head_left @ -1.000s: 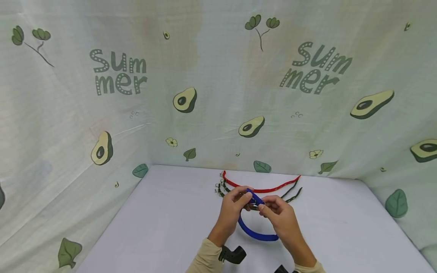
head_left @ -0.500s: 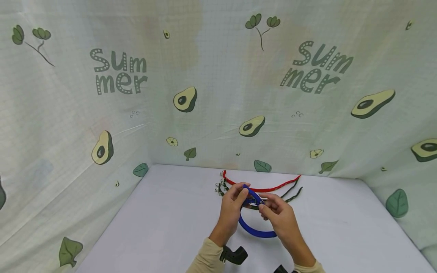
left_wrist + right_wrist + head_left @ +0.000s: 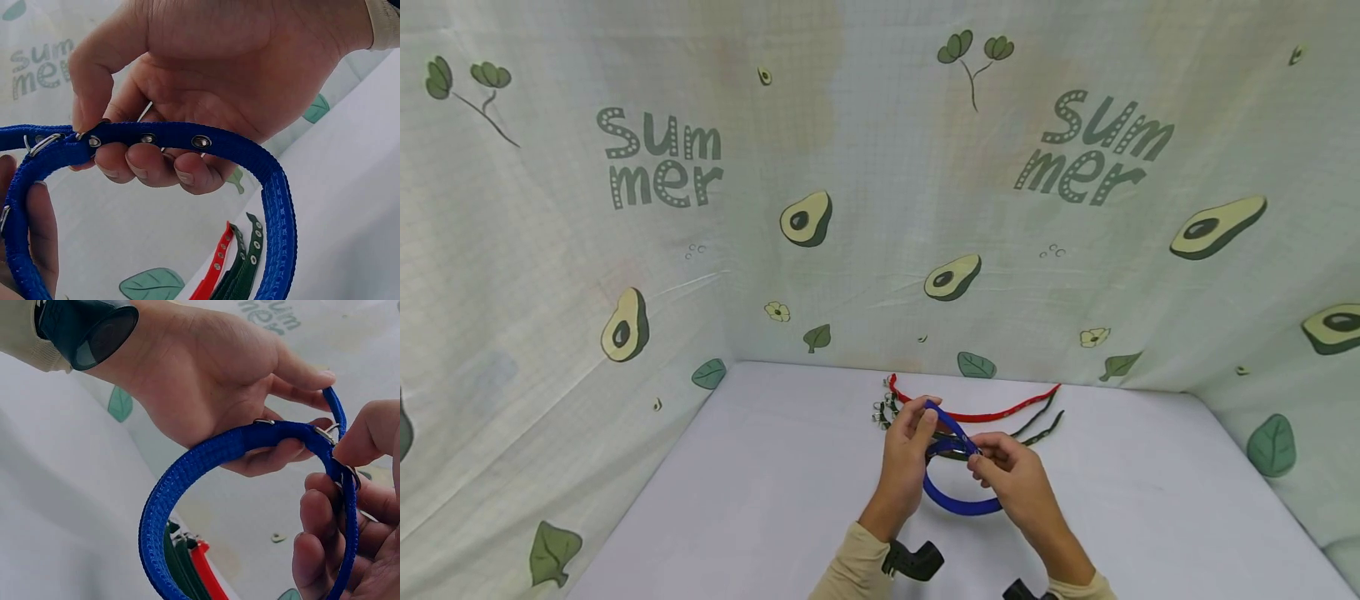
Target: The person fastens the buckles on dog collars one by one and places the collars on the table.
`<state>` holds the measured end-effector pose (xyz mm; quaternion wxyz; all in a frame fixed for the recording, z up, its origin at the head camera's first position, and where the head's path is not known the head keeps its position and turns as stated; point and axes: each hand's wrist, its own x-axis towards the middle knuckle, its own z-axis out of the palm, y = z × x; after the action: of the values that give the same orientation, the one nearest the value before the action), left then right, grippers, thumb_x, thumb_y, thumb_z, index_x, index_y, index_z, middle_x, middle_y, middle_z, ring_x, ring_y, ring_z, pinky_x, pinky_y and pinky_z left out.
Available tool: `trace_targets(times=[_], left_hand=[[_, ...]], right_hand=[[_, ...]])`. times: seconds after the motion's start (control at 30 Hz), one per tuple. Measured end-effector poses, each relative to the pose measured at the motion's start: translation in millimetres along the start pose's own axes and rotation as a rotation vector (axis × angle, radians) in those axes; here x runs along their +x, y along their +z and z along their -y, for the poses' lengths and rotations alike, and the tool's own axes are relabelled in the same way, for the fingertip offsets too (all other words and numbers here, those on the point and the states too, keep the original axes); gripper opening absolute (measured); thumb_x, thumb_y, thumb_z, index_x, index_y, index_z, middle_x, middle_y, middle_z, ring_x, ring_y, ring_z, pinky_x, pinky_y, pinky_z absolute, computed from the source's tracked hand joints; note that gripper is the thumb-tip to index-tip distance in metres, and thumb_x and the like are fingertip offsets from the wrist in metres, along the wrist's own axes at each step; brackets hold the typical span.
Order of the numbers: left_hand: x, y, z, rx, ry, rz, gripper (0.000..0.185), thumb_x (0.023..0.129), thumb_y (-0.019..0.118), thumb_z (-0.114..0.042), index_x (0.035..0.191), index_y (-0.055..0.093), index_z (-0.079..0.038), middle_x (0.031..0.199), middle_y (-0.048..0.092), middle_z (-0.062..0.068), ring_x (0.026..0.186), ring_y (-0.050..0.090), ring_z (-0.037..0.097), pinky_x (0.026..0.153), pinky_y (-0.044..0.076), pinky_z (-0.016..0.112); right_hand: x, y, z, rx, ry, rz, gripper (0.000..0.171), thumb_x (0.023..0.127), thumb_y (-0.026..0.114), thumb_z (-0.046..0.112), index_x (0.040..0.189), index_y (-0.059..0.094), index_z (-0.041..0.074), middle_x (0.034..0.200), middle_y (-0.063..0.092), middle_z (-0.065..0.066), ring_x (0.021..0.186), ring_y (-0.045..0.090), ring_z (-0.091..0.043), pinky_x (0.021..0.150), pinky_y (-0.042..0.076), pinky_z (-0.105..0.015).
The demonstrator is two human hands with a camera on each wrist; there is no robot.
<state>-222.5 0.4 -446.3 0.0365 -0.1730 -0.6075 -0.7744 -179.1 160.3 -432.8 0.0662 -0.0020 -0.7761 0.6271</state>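
Observation:
I hold a blue collar [image 3: 958,504] bent into a loop above the white table [image 3: 760,483]. My left hand [image 3: 910,442] pinches the free end of the blue collar [image 3: 187,140], which has metal eyelets. My right hand [image 3: 1000,467] pinches the blue collar [image 3: 206,462] at its metal buckle [image 3: 325,434]. Both hands sit close together over the table's middle. Behind them lie a red collar [image 3: 977,414] and dark green collars [image 3: 1037,427] flat on the table.
A pale cloth printed with avocados [image 3: 805,218] and the word "Summer" [image 3: 658,158] walls in the table on three sides. Black wrist cameras [image 3: 913,560] show at my cuffs.
My left hand has drawn the strap end up and away to the left, pulling more strap through the buckle. The blue loop has shrunk a little.

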Motion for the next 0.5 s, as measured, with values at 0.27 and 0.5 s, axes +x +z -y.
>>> trace_targets(times=[0.27, 0.5], left_hand=[[2.5, -2.1, -1.0, 0.012, 0.009, 0.088, 0.035, 0.105, 0.055, -0.029, 0.133, 0.058, -0.008, 0.111, 0.065, 0.011, 0.104, 0.064, 0.025, 0.099, 0.048, 0.047], [0.2, -6.6, -2.8, 0.315, -0.024, 0.281, 0.032, 0.096, 0.069, -0.033, 0.122, 0.069, -0.014, 0.114, 0.066, -0.003, 0.104, 0.063, 0.014, 0.087, 0.052, 0.027]], right_hand=[[-0.2, 3.0, -0.7, 0.057, -0.010, -0.016, 0.016, 0.094, 0.069, 0.005, 0.108, 0.064, 0.000, 0.088, 0.063, -0.014, 0.076, 0.061, -0.022, 0.068, 0.054, -0.029], [-1.8, 2.7, -1.7, 0.125, -0.013, -0.049, 0.025, 0.094, 0.072, 0.015, 0.112, 0.065, -0.001, 0.099, 0.067, -0.014, 0.080, 0.063, -0.024, 0.075, 0.054, -0.030]])
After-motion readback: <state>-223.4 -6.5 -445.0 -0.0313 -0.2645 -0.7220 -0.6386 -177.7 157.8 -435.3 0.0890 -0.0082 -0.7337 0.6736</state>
